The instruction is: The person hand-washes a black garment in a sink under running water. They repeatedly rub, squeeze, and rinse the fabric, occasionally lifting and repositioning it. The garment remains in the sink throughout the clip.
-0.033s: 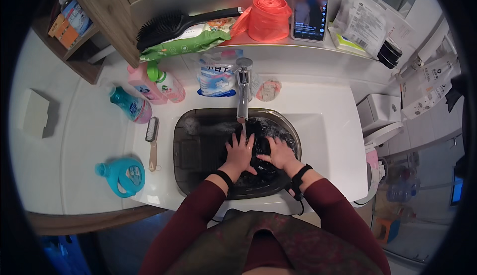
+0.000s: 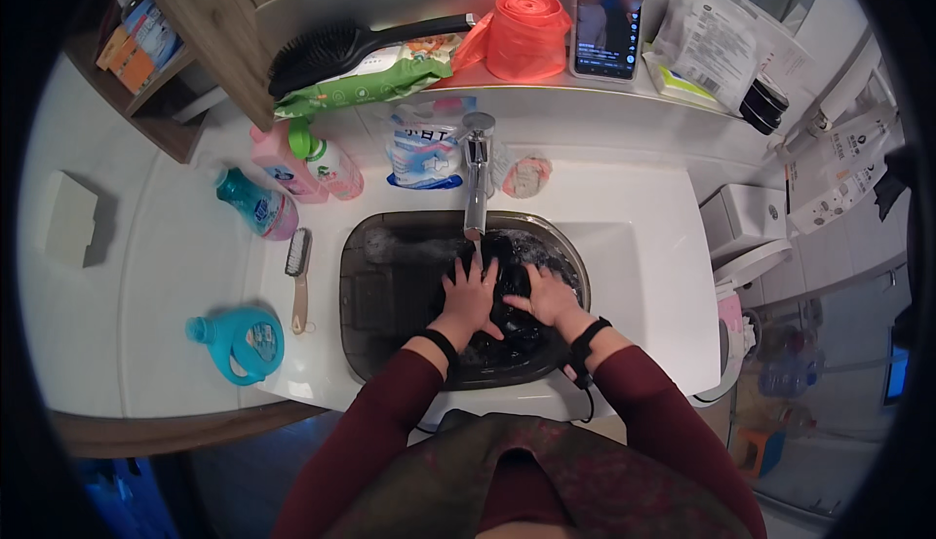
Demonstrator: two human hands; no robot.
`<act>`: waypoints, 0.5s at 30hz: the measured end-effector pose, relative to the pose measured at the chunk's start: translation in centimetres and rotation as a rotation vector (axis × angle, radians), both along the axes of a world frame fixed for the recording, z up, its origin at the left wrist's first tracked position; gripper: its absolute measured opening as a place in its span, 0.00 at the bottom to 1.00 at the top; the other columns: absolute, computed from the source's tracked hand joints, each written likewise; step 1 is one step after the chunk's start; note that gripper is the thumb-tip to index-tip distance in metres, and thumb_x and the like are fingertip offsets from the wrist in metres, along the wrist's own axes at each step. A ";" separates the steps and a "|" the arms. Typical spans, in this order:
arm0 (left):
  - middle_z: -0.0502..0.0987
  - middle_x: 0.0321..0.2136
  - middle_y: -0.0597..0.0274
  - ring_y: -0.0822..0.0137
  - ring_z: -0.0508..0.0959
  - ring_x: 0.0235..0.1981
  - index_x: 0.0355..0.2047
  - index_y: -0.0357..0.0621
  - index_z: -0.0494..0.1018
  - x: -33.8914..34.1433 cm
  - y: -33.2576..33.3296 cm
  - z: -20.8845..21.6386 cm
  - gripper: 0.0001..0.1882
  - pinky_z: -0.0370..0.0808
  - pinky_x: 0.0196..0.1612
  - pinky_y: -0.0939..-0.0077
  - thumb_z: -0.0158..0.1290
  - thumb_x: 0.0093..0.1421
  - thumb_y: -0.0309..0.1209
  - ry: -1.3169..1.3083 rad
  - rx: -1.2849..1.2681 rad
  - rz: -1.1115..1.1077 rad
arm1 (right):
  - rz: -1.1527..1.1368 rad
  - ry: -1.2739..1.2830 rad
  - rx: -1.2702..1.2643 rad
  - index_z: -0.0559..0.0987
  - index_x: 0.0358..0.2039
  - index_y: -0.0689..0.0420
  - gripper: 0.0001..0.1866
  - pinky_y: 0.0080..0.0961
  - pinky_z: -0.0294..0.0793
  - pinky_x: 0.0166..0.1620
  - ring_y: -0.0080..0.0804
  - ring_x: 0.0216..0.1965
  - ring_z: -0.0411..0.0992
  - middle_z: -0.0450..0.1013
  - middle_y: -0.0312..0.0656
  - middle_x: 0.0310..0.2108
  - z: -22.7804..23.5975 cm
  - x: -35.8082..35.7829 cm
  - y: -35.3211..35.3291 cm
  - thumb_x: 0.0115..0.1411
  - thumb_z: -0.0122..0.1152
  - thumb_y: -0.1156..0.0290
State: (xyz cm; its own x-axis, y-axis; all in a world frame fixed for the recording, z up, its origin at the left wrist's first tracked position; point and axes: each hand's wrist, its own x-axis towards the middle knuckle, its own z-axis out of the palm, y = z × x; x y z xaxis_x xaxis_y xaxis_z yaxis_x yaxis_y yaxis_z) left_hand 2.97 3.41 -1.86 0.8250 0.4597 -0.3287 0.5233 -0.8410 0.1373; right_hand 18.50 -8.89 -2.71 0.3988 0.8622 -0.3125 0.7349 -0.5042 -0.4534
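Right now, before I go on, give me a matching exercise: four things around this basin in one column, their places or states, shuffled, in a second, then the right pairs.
1. Shiny chrome tap
2. Wet black fabric
3. Beige-handled brush with white bristles
4. Red plastic roll

A. In the dark grey translucent plastic basin, at the spread left hand and right hand
B. Just left of the rectangular phone with a lit screen
C. Over the basin, running water
D. Lying left of the basin

Right pairs: 1-C, 2-A, 3-D, 4-B
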 end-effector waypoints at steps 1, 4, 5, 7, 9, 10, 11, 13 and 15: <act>0.46 0.73 0.42 0.29 0.51 0.70 0.75 0.53 0.43 0.6 0.5 0.3 0.81 0.59 0.62 0.26 0.78 0.23 0.57 0.021 -0.032 0.013 | -0.036 0.011 -0.016 0.61 0.68 0.57 0.52 0.46 0.70 0.60 0.62 0.60 0.68 0.68 0.62 0.59 -0.3 0.6 0.6 0.56 0.57 0.29; 0.45 0.73 0.43 0.31 0.49 0.71 0.75 0.54 0.41 2.2 2.7 1.2 0.80 0.58 0.64 0.27 0.78 0.25 0.58 0.083 -0.190 0.067 | -0.199 0.133 -0.045 0.63 0.67 0.62 0.54 0.46 0.71 0.59 0.60 0.56 0.72 0.74 0.65 0.53 -1.7 2.6 2.3 0.59 0.47 0.25; 0.46 0.73 0.44 0.35 0.51 0.71 0.75 0.55 0.41 2.6 3.1 1.3 0.79 0.56 0.65 0.27 0.77 0.27 0.60 0.083 -0.234 0.104 | -0.263 0.144 -0.021 0.63 0.67 0.63 0.54 0.47 0.71 0.59 0.60 0.56 0.72 0.74 0.65 0.52 -2.3 2.9 2.3 0.59 0.46 0.24; 0.51 0.72 0.47 0.40 0.53 0.71 0.74 0.56 0.47 2.5 3.2 1.0 0.74 0.55 0.66 0.32 0.75 0.30 0.62 0.003 -0.302 0.192 | -0.425 0.193 0.093 0.65 0.65 0.65 0.52 0.46 0.69 0.61 0.61 0.59 0.70 0.73 0.67 0.54 -3.3 3.2 2.1 0.61 0.46 0.26; 0.56 0.69 0.53 0.44 0.55 0.71 0.70 0.57 0.56 1.3 2.3 0.2 0.64 0.55 0.67 0.36 0.75 0.35 0.57 -0.142 -0.276 0.194 | -0.580 0.224 0.156 0.66 0.65 0.66 0.51 0.45 0.68 0.62 0.61 0.60 0.69 0.72 0.67 0.55 -4.1 2.6 0.8 0.62 0.47 0.28; 0.58 0.68 0.55 0.46 0.55 0.70 0.69 0.57 0.60 0.3 1.7 -0.2 0.59 0.54 0.67 0.38 0.75 0.37 0.54 -0.209 -0.262 0.193 | -0.612 0.342 0.244 0.67 0.63 0.66 0.48 0.44 0.67 0.63 0.62 0.61 0.67 0.71 0.68 0.56 -4.1 2.5 -0.4 0.63 0.48 0.31; 0.60 0.67 0.58 0.47 0.56 0.70 0.66 0.57 0.63 -0.6 1.3 -0.3 0.53 0.55 0.67 0.39 0.74 0.40 0.51 -0.297 -0.276 0.178 | -0.698 0.468 0.326 0.68 0.63 0.66 0.44 0.42 0.68 0.62 0.59 0.60 0.70 0.73 0.65 0.54 -4.1 2.2 -1.1 0.63 0.54 0.36; 0.64 0.64 0.63 0.50 0.56 0.70 0.61 0.57 0.69 -2.2 0.7 -0.2 0.41 0.56 0.66 0.40 0.72 0.46 0.44 -0.410 -0.331 0.158 | -0.817 0.910 0.495 0.69 0.62 0.64 0.36 0.38 0.70 0.61 0.55 0.56 0.73 0.75 0.60 0.52 -3.7 1.0 -3.2 0.62 0.63 0.49; 0.67 0.60 0.64 0.50 0.59 0.69 0.50 0.54 0.74 -4.2 -0.4 0.4 0.26 0.57 0.65 0.40 0.68 0.50 0.33 -0.549 -0.362 0.024 | -0.774 0.987 0.520 0.69 0.62 0.62 0.34 0.35 0.69 0.62 0.51 0.56 0.73 0.74 0.58 0.53 -2.9 0.1 -5.6 0.59 0.65 0.58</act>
State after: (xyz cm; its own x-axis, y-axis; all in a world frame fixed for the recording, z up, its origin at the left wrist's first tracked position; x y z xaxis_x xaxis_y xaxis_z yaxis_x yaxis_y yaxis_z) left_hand -1.22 3.05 -1.45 0.9080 0.4190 -0.0006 0.3144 -0.6806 0.6618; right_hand 18.60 -14.51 -5.57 0.6317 0.6259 -0.4575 -0.3958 -0.2471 -0.8845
